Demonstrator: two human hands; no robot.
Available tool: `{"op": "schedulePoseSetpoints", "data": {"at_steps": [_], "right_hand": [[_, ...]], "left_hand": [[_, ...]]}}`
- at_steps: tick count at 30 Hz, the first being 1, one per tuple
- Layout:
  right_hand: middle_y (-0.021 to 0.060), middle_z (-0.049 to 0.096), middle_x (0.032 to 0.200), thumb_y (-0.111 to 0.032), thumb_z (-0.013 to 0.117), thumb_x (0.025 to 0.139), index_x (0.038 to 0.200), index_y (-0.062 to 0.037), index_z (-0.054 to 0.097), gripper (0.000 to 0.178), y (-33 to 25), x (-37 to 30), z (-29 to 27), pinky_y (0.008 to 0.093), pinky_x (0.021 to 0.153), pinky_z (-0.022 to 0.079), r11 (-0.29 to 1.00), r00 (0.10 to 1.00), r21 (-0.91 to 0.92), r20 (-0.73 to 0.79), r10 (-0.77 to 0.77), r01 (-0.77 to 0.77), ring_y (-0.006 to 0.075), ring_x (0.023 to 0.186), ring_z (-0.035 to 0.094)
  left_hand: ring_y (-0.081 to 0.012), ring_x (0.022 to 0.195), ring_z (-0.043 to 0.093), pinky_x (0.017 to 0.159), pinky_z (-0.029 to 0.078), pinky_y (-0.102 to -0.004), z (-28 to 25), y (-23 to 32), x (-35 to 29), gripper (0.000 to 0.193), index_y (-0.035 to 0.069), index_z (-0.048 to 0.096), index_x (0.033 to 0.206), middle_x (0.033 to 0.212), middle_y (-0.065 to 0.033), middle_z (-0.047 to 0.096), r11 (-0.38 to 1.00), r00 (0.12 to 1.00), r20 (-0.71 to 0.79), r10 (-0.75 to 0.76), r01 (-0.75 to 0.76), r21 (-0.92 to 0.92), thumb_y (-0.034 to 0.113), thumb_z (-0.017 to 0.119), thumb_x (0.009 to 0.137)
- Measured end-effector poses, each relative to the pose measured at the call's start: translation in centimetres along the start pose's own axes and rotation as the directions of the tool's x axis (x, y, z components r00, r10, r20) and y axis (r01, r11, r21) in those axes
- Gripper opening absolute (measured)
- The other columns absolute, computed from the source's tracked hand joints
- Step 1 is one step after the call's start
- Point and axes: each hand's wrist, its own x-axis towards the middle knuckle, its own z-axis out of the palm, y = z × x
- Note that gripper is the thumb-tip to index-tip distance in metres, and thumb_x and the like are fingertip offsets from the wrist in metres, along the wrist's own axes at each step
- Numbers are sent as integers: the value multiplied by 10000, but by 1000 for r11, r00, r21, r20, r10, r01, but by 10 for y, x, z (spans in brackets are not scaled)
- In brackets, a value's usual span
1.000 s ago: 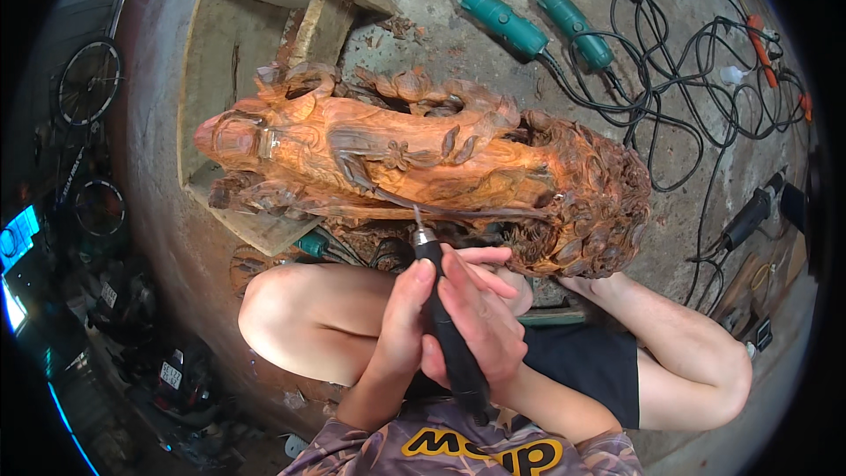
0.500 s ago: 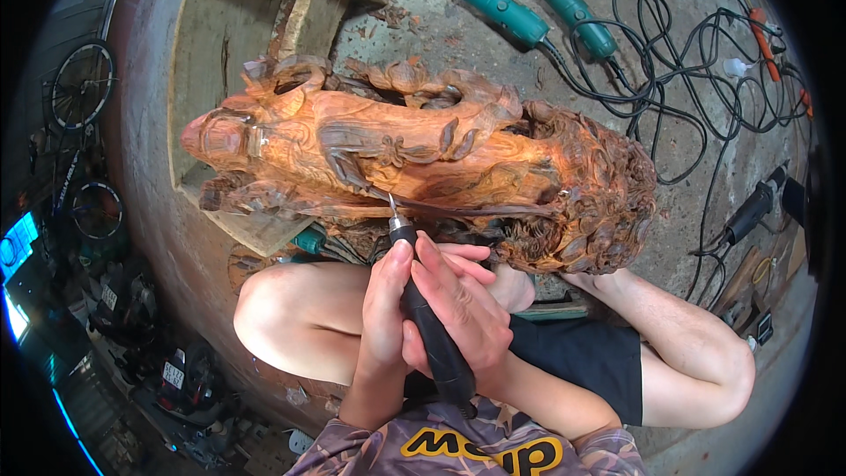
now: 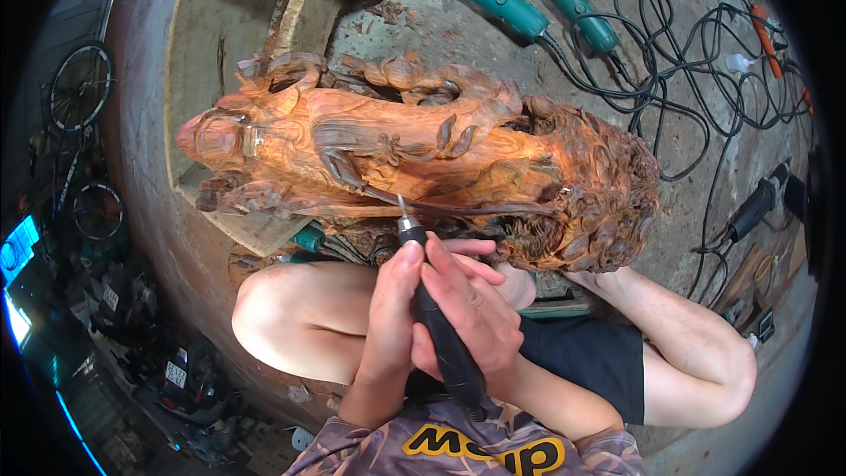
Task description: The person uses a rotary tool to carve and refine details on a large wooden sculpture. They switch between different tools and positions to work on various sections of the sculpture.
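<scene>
Nearest the camera, both hands wrap one black rotary carving tool [image 3: 438,317], a slim handpiece that runs from the person's chest up toward the wood. The left hand [image 3: 394,317] has its fingers curled shut around the shaft, the thumb stretched along it toward the silver collet. The right hand [image 3: 471,304] closes over the tool from the other side, fingers folded across the left hand's knuckles. Beneath them lie the person's bare knees and black shorts [image 3: 582,357], one leg to each side, so the thighs fill the ground just below the work. The tool's thin bit [image 3: 401,205] touches the lower edge of a large reddish-brown wood carving [image 3: 423,159], which lies lengthwise on the concrete floor [image 3: 423,26], its smooth rounded end to the left and a mass of knotted, curly detail to the right. Its left part rests on a pale wooden stand [image 3: 211,53]. A teal tool [image 3: 308,238] peeks out under the carving, just left of the hands. Beyond the carving lie two teal power grinders [image 3: 529,4] side by side, and to the right a tangle of black cables [image 3: 705,62] spreads across the floor, with a black handpiece [image 3: 753,207] near the right edge.
</scene>
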Motion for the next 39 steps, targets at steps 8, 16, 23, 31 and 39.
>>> {"op": "schedulePoseSetpoints", "data": {"at_steps": [8,16,23,31,39], "right_hand": [[277,625,1280,-46,693,777,1209,76,636,453,0,-2,-4,396,878,587,1000,1000,-20,-6,22,-22,386,1089,684],[284,624,1281,-93,686,810,1231,84,620,462,5,1,-10,395,880,582,999,1000,-39,18,-19,19,389,1093,681],[257,632,1284,-76,679,812,1235,67,628,449,-5,5,0,395,892,581,1000,999,-17,30,17,-17,374,1120,674],[305,624,1260,-64,693,789,1201,104,626,450,1,-4,-22,421,891,580,998,1000,-58,22,19,-17,417,1088,681],[320,634,1228,-87,698,818,1198,117,622,438,0,6,-4,430,885,584,1000,998,-5,66,-16,17,434,1082,678]], "left_hand": [[-288,928,680,889,536,-388,0,-6,1,600,-125,590,1118,1080,-289,675,999,999,29,-36,37,-8,366,248,1073],[-302,936,684,890,539,-395,2,-7,2,611,-126,593,1115,1087,-300,668,999,998,35,-42,42,0,384,261,1068],[-311,942,687,874,547,-391,-2,-4,0,616,-134,592,1108,1120,-311,654,999,999,-44,19,-21,-31,385,263,1065],[-281,978,674,913,530,-378,7,-13,4,544,-114,557,1165,1090,-261,673,995,989,123,-79,85,-46,336,260,1087],[-296,920,684,870,548,-392,-2,-7,2,584,-113,568,1131,1043,-277,681,992,990,75,123,-122,-14,361,231,1086]]}}
